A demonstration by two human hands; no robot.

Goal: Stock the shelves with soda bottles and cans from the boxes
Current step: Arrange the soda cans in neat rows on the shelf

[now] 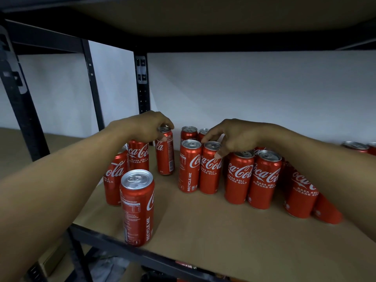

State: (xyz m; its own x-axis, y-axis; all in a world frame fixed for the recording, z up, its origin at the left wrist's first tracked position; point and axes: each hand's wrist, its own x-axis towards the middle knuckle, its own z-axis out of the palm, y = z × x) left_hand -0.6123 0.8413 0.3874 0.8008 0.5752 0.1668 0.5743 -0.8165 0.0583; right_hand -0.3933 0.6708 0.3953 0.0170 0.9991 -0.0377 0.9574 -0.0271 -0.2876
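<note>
Several slim red Coca-Cola cans stand upright on the brown shelf board [203, 224]. My left hand [146, 127] grips the top of one tilted can [165, 157] from above, near the back left. My right hand [234, 137] hovers over the middle group, with its thumb and fingertips on the rim of a can [210, 169] that stands beside another can [189, 165]. One can [137, 206] stands alone near the front edge. More cans [262, 178] crowd under my right forearm, partly hidden by it.
Black metal uprights [142, 82] frame the shelf at the left, and the shelf above [183, 19] hangs low overhead. A white wall closes off the back. More can tops [356, 146] show at the far right. Dark items lie on the level below.
</note>
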